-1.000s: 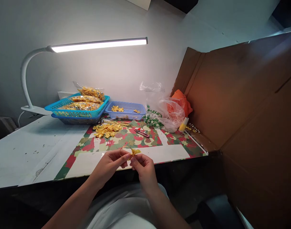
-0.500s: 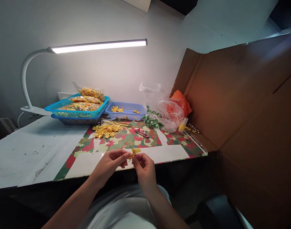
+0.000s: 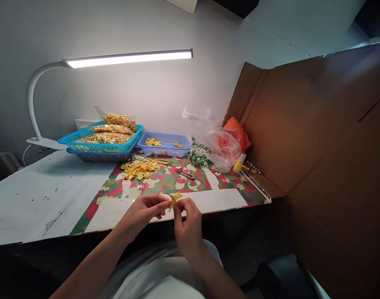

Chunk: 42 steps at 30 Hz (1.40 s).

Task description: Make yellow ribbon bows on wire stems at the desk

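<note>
Between my two hands, above the table's front edge, is a small yellow ribbon bow with a thin gold wire or cord looping off it. My left hand pinches the bow's left side between thumb and fingers. From the right, my right hand has thumb and forefinger closed at the bow's lower right side; its fingertips partly hide what they grip. Beyond my hands lies a heap of yellow bows, with thin gold wire stems behind it. A pair of red-handled thread snips rests on the patterned table cover.
A blue basket holds bagged yellow bows, and a lilac basket holds several loose ones. Plastic bags and a yellow-white bottle stand near a tall cardboard panel. A lit lamp reaches over the table.
My right hand has turned slightly and its thumb is more upright, closer against the fingers. The bow has tilted a little between my hands. My left hand stays nearly in place.
</note>
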### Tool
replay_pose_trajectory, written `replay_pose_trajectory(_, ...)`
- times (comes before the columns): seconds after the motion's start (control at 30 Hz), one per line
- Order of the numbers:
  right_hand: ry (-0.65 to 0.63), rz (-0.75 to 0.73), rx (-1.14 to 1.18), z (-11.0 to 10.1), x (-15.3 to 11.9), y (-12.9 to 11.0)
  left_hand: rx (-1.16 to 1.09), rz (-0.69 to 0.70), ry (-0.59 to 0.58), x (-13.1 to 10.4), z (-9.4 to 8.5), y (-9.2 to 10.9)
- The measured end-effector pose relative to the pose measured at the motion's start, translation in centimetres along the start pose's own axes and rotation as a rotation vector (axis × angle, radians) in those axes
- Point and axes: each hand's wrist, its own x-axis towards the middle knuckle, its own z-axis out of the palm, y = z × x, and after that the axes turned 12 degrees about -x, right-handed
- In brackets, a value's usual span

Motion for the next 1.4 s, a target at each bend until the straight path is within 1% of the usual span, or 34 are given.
replay_pose_trajectory(0.23,0.004,-0.038,-0.036,0.0,0.1,0.0,0.109,0.050,0.036,0.1,0.5,0.3)
replay_pose_trajectory(0.4,-0.001,-0.017,-0.016,0.1,0.3,-0.1,0.157,0.107,0.079,0.1,0.8,0.0)
replay_pose_trajectory(0.5,0.001,0.013,0.008,0.2,0.4,-0.2,0.149,0.122,0.093,0.0,1.0,-0.2)
replay_pose_trajectory(0.6,0.004,0.052,0.027,0.4,0.5,-0.2,0.063,0.103,0.107,0.0,0.9,-0.4)
replay_pose_trajectory(0.73,0.005,0.069,0.020,0.6,0.5,0.0,-0.040,0.035,0.097,0.1,0.5,-0.6)
replay_pose_trajectory(0.97,0.007,0.010,-0.044,0.8,0.2,0.5,0.015,0.025,0.059,0.3,0.3,-0.6)
replay_pose_trajectory(1.17,0.005,0.028,-0.041,1.0,0.4,0.4,0.010,0.000,0.053,0.7,0.2,-0.6)
replay_pose_trajectory(1.3,0.010,0.036,-0.032,1.4,0.5,0.6,-0.015,-0.021,0.077,1.1,0.0,-0.7)
replay_pose_trajectory(1.4,0.089,-0.003,-0.065,1.4,0.6,0.6,0.004,0.016,0.134,1.3,0.0,-0.7)
